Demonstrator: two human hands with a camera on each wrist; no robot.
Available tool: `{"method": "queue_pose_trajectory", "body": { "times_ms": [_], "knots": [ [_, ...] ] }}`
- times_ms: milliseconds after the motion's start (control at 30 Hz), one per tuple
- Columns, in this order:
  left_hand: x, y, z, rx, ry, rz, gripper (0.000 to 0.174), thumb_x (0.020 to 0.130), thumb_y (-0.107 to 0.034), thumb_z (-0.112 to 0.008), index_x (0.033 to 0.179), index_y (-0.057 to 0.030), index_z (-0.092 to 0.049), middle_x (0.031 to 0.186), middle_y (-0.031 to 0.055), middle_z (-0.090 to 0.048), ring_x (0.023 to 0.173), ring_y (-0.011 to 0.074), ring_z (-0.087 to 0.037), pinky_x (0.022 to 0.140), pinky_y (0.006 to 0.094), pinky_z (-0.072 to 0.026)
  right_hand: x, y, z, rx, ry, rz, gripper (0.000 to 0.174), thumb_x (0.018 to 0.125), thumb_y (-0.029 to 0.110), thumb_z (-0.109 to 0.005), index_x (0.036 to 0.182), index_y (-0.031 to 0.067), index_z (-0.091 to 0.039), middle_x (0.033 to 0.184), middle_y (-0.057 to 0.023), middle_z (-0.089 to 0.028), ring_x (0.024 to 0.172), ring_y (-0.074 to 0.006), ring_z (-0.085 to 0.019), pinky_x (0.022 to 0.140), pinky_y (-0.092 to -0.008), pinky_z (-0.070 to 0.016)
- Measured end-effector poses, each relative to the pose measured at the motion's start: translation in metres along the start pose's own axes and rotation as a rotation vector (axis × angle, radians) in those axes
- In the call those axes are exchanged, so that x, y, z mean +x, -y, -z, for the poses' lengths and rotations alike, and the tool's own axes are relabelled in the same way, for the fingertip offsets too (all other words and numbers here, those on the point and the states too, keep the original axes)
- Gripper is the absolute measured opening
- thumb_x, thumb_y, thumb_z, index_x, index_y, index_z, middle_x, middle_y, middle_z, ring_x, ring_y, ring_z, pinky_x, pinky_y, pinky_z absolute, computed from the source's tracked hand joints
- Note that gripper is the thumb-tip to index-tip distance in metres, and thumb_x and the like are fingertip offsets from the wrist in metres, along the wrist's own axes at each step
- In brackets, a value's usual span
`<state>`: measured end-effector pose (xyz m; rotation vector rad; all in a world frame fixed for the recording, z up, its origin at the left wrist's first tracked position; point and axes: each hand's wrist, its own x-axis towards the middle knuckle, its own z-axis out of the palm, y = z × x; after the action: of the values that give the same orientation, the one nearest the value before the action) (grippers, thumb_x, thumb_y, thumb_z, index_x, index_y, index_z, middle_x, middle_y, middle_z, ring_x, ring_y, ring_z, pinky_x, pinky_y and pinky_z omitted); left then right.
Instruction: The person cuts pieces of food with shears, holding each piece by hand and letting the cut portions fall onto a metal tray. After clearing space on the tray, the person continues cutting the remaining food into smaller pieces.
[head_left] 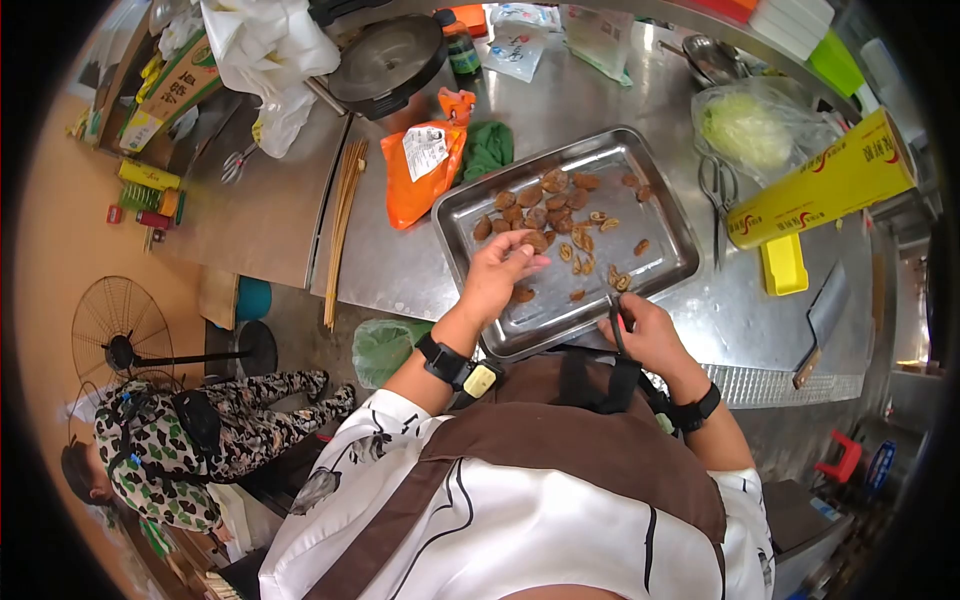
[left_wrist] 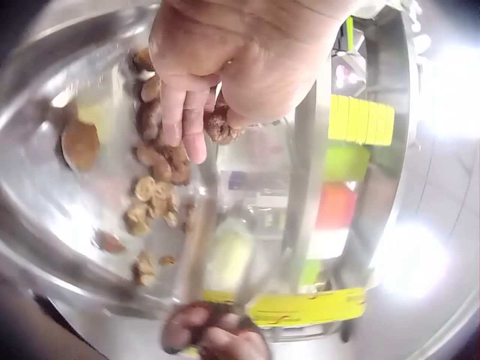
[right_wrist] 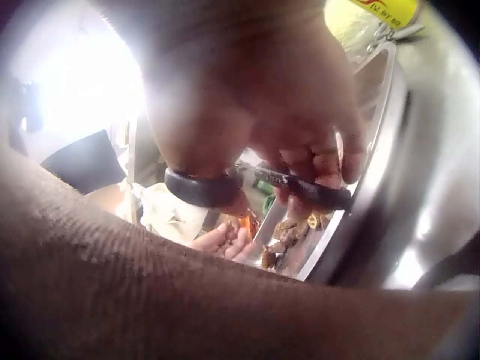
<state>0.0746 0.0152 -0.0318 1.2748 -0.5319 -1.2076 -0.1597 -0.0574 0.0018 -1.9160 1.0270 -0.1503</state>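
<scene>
Over a steel tray [head_left: 455,235], my left hand [head_left: 493,275] pinches a brown wrinkled round piece [head_left: 536,240] between thumb and fingertips. The left wrist view shows this same piece [left_wrist: 221,126] under the thumb. My right hand [head_left: 648,335], at the tray's near edge, grips black-handled scissors [right_wrist: 199,187], with a finger loop around the thumb. In the tray lie several whole brown pieces [head_left: 555,180], mostly toward the far left. Smaller cut pieces [left_wrist: 142,217] with pale yellowish faces and hollow centres lie nearer the right hand.
Left of the tray are an orange bag [head_left: 425,175], a green bag [head_left: 487,150] and thin wooden sticks [head_left: 345,230]. To the right are tongs [head_left: 718,200], a yellow cling-film box [head_left: 820,185], a yellow container [head_left: 785,265] and a cleaver [head_left: 828,312]. Another person [head_left: 165,455] is at the lower left.
</scene>
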Motion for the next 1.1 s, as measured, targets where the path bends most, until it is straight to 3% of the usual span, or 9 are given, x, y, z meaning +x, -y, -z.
{"method": "queue_pose_trajectory", "body": {
  "times_ms": [100, 167, 367, 767, 1100],
  "knots": [
    [-0.001, -0.005, -0.011, -0.124, 0.07, 0.021, 0.034, 0.089, -0.005, -0.054, 0.12, 0.0023, -0.046, 0.097, 0.0067, -0.056, 0.093, 0.0189, -0.059, 0.086, 0.0306, -0.0493, 0.003, 0.011, 0.004, -0.008, -0.018, 0.026, 0.039, 0.073, 0.034, -0.068, 0.069, -0.0004, -0.05, 0.063, -0.0175, -0.053, 0.061, -0.0344, -0.054, 0.056, -0.0396, -0.0408],
    [-0.001, -0.005, -0.013, -0.138, 0.06, 0.039, 0.026, 0.088, -0.007, -0.056, 0.112, 0.0033, -0.052, 0.097, 0.0079, -0.058, 0.087, 0.0177, -0.061, 0.08, 0.0278, -0.0511, 0.007, 0.015, 0.007, -0.041, 0.004, 0.076, 0.046, 0.072, 0.04, -0.07, 0.065, -0.0009, -0.049, 0.062, -0.0182, -0.053, 0.06, -0.0353, -0.053, 0.055, -0.0408, -0.0401],
    [-0.001, -0.005, -0.024, -0.064, 0.01, 0.091, 0.023, 0.086, -0.008, -0.059, 0.105, 0.0048, -0.054, 0.091, 0.0096, -0.06, 0.08, 0.0175, -0.062, 0.074, 0.0294, -0.0534, 0.014, 0.015, 0.004, -0.13, -0.003, 0.251, 0.051, 0.07, 0.044, -0.071, 0.063, -0.0007, -0.049, 0.061, -0.0193, -0.053, 0.06, -0.0376, -0.053, 0.055, -0.0428, -0.0413],
    [0.002, 0.004, -0.04, -0.027, 0.083, -0.009, 0.02, 0.086, -0.005, -0.059, 0.102, 0.0035, -0.055, 0.094, 0.009, -0.061, 0.084, 0.0154, -0.06, 0.079, 0.031, -0.0525, 0.017, 0.007, 0.001, 0.012, 0.078, 0.055, 0.05, 0.075, 0.045, -0.067, 0.066, -0.0008, -0.051, 0.062, -0.0205, -0.055, 0.061, -0.0376, -0.056, 0.056, -0.0426, -0.0423],
    [0.007, 0.005, -0.042, 0.041, 0.129, -0.02, 0.015, 0.086, -0.004, -0.059, 0.099, 0.0024, -0.057, 0.094, 0.0086, -0.062, 0.085, 0.0147, -0.061, 0.078, 0.0304, -0.0524, 0.015, 0.0, 0.002, -0.004, 0.068, 0.078, 0.046, 0.079, 0.042, -0.065, 0.067, -0.0011, -0.052, 0.059, -0.0192, -0.053, 0.058, -0.0368, -0.054, 0.053, -0.0412, -0.0412]
  ]
}}
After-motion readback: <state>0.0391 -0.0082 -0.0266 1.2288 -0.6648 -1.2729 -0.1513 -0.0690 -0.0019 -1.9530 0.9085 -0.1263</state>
